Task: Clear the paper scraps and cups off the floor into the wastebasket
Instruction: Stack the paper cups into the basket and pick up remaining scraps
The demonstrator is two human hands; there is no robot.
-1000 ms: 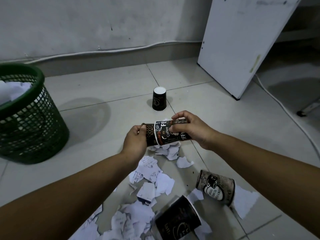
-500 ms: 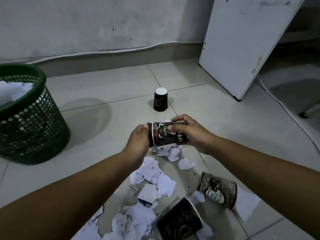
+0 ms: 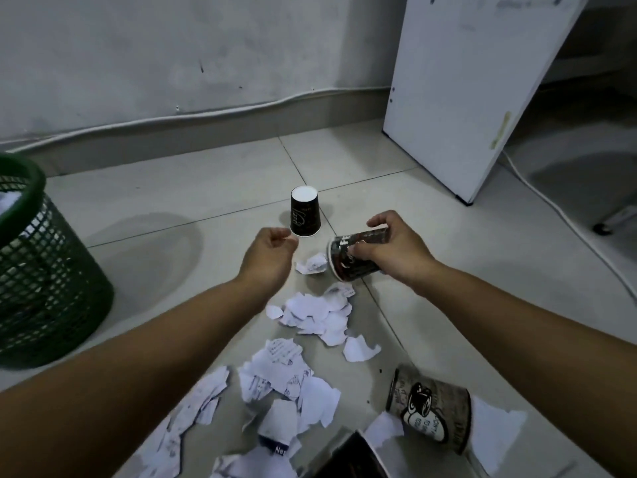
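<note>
1. The stacked cups (image 3: 355, 258) are in the right hand (image 3: 396, 253), lying sideways above the floor with the rim end pointing left; the fingers curl over the top and the thumb pinches from below, so this grip is closed round the cups.
2. The left hand (image 3: 267, 257) hangs just beside the stack, apart from it; its fingers are loosely curled and the grip holds nothing.
3. An upside-down cup (image 3: 305, 212) stands on the floor (image 3: 172, 208) just beyond the left fingertips; whether they touch it cannot be told.
4. A crumpled scrap (image 3: 313, 265) lies on the tile directly below the gap between the hands.
5. Nearer the person, torn paper scraps (image 3: 310, 315) spread in a loose trail down toward the bottom edge, some printed, some blank.
6. A brown cup (image 3: 429, 410) lies on its side to the right of the scraps, under the right forearm, with a white scrap beside it.
7. A dark cup (image 3: 348, 458) lies at the bottom edge, partly cut off.
8. The green mesh wastebasket (image 3: 41, 288) stands at the left, well apart from the litter, with white paper already inside near its rim.
9. A white panel (image 3: 482, 91) leans at the upper right, and a white cable (image 3: 206, 113) runs along the base of the wall.
</note>
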